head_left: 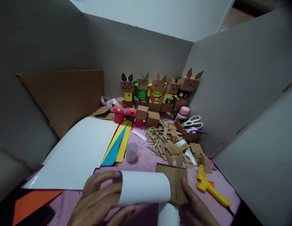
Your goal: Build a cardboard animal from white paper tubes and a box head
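Observation:
A white paper tube (144,188) lies sideways near the front of the table, its right end against a brown cardboard box piece (180,185) with two pointed ears at its top edge. My left hand (101,197) grips the tube's left end, some fingers inside the opening and the thumb below. At the right, my right hand (195,201) holds the box piece by its right side, thumb on the front face. Below the box, a second white tube (168,215) points down toward the bottom edge of the view.
Cardboard scraps (162,138) lie beyond the hands. A yellow glue gun (212,186) is at right, white scissors (193,122) behind it. A translucent cup (132,152) stands near white sheets (84,147). Box-headed figures (159,84) line the back.

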The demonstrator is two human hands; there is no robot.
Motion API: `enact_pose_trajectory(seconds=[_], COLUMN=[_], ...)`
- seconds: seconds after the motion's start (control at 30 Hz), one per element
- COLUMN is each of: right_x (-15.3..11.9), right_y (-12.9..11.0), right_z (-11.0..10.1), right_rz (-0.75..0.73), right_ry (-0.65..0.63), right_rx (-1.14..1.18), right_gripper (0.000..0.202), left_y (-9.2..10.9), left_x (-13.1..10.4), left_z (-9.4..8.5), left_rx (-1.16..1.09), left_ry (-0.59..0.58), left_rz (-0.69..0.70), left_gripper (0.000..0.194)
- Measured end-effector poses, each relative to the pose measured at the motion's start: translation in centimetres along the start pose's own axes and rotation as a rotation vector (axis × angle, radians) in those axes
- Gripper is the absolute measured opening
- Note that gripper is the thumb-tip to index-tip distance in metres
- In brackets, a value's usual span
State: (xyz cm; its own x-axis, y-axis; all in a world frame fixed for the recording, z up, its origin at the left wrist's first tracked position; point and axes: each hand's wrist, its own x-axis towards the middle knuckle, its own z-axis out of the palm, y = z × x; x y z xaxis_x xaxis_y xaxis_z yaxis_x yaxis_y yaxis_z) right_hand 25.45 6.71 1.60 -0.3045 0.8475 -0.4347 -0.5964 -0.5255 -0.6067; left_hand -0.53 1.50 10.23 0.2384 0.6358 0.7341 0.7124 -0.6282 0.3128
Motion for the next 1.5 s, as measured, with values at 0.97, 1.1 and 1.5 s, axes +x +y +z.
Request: enact_pose_trajectory(seconds=[0.97,1.1,1.5], right_x=[0.7,0.8,0.9], right_y=[0.7,1.1,1.2], right_z=[1.4,1.4,1.2], right_rz=[0.133,0.13,0.122], right_ry=[-0.047,-0.023,0.035], right_rx=[0.331,0.355,0.34], right_gripper=[0.037,0.039,0.037], left_y=[2.2,2.5,2.4], left_x=[6.9,7.3,7.2], left_z=[1.3,1.6,1.8], left_rx=[0.112,0.145,0.044], left_ry=[-0.214,-0.291,-0.401], left_rz=[-0.327,-0.387,-0.322], left_gripper=[0.025,0.021,0.013])
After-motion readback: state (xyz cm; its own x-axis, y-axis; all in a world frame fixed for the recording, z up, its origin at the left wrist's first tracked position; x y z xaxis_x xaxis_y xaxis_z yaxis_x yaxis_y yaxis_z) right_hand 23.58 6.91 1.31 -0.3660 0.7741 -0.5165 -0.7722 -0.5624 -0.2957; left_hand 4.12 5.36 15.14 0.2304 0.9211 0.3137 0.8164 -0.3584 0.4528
